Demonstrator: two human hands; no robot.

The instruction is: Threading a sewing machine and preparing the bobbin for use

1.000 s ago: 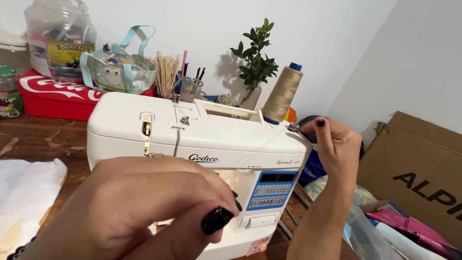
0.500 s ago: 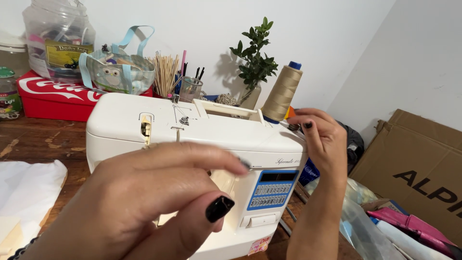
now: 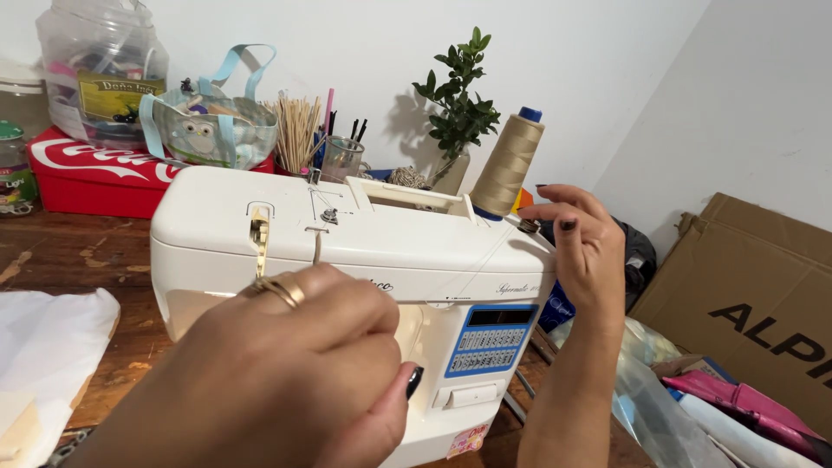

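White wall and a dark wooden worktop frame what you are doing, and nearest to you your left hand now sits lower and further left than a second ago, its fingers curled and pressed together in front of the cream sewing machine; whether they pinch thread you cannot tell. Your right hand has dropped from the raised pose of a second ago and reaches the machine's top right corner, its fingers loosely spread beside the small dark knob there. That suggests you are working along the thread path, with the beige thread cone standing just behind the machine. Further back, a clear glass holds pens, a bundle of wooden sticks stands beside it, an owl-print pouch sits in front of a big clear jar of mixed small things, and a red tin lies beneath.
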